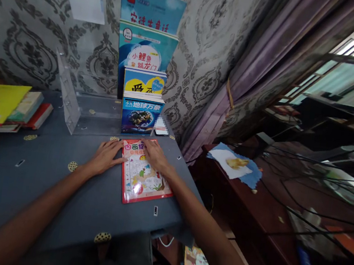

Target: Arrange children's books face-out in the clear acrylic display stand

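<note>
From my remote view, a thin, glossy red-bordered book [146, 180] lies flat on the grey-blue tabletop [42, 188], near its right edge. Its white cover carries small colourful cartoons and a shiny glare spot. My left hand [106, 157] has its grip spread at the book's left side, thumb over the cover; my right hand [157, 158] lies open across the upper right. Behind stands a clear, smooth plastic rack [97, 117] with upright picture-covered books [139, 119].
</note>
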Demonstrator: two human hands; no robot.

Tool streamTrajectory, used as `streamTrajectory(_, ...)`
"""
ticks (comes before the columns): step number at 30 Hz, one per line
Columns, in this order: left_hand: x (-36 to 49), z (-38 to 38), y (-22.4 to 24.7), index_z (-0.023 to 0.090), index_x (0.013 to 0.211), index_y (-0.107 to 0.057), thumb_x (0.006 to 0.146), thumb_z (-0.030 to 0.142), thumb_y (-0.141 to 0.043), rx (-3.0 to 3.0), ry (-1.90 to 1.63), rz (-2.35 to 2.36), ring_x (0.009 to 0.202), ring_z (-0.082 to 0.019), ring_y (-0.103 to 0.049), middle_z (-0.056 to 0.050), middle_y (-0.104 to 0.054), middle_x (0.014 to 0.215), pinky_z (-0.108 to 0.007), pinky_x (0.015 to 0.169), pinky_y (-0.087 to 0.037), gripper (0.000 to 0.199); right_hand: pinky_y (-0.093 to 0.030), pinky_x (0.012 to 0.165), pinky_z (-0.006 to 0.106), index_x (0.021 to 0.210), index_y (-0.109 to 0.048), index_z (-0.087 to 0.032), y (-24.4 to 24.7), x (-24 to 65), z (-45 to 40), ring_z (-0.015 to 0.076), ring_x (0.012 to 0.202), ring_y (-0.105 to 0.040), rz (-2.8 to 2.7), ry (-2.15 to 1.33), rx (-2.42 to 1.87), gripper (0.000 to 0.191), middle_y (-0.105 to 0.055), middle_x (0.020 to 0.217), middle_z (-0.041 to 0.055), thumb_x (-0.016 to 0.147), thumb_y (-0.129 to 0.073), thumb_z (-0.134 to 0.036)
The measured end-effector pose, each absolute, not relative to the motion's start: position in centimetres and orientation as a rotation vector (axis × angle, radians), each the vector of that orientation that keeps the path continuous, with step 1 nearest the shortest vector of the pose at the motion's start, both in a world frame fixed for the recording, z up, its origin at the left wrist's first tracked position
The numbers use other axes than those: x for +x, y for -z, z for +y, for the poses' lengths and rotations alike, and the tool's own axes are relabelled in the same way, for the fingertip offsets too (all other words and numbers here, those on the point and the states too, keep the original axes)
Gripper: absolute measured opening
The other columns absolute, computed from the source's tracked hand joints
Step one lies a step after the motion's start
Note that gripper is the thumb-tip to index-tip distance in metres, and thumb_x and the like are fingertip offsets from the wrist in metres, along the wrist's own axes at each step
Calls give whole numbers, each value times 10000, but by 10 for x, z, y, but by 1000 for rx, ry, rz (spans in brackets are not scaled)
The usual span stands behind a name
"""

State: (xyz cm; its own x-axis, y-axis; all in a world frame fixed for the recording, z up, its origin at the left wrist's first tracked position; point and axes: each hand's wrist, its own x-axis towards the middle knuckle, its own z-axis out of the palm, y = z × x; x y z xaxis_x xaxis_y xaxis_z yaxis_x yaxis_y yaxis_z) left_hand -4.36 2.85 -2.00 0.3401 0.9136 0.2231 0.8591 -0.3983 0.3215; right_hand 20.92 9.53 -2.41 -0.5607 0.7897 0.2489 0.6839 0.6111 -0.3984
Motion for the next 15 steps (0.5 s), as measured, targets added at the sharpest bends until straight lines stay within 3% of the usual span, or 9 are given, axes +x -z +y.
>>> streamTrajectory(6,-47,29,15,246,1322,-586,975,588,-516,2456,-554,1627,1408,-335,-455,-114,-603,1469,-518,1109,-377,492,-481,1110,416,1385,-612,-194,24,257,110,253,1277,-636,-2222,-551,-1185,481,-675,1390,100,937,-451,-125)
streamTrajectory(11,-24,43,2,228,1158,-660,1007,486,-477,2576,-602,1598,1289,-333,-524,-119,-685,1312,-527,1068,-396,350,-493,1103,428,1285,-688,-178,30,264,120,230,1208,-675,-2087,-611,-1146,487,-740,1277,89,881,-440,-70)
streamTrajectory(15,9,59,4,206,1163,-656,1012,396,-469,2651,-611,1480,1175,-303,-583,-121,-696,1248,-469,1018,-440,306,-520,1065,397,1226,-707,-170,31,263,121,201,1165,-694,-2032,-656,-1158,461,-757,1231,84,877,-432,-49)
